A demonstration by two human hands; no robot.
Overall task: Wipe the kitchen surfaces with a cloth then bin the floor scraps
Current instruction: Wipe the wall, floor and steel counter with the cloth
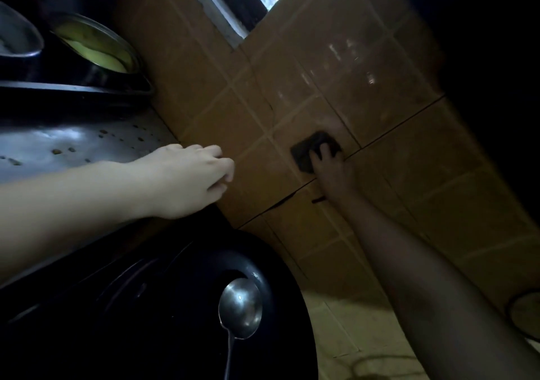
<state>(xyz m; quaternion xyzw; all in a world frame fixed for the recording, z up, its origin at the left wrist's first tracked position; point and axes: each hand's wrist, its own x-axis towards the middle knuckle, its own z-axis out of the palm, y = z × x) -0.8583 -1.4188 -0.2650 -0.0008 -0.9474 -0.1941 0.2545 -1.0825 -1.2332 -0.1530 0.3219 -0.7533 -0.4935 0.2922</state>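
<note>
Cloth contact on wall, wiping stage. Dark, roughly rectangular wiping cloth (306, 151) flat against tan glazed wall tiles (380, 72), lying just ahead of the right hand (331, 169) and offset toward the left hand's side, only its near corner covered. Long edge of cloth roughly parallel to the dark seam (403, 121) crossing the tiles just under the palm. Right fingers (324, 148) spread over the cloth, pressing rather than wrapping; nothing pinched, so far as discernible in dim light. Left hand (190, 178) well apart from the cloth, several tiles away, fingers loosely curled, nothing visibly held, knuckles beside the wall at the edge of the glossy dark countertop (73, 137). Small brown crumbs (57, 151) on that countertop behind the left wrist. Right hand clearly nearer, hence likely carrier of the next stroke, probably along the seam. Pale floor (344, 330) below the right forearm; scraps there not discernible.
</note>
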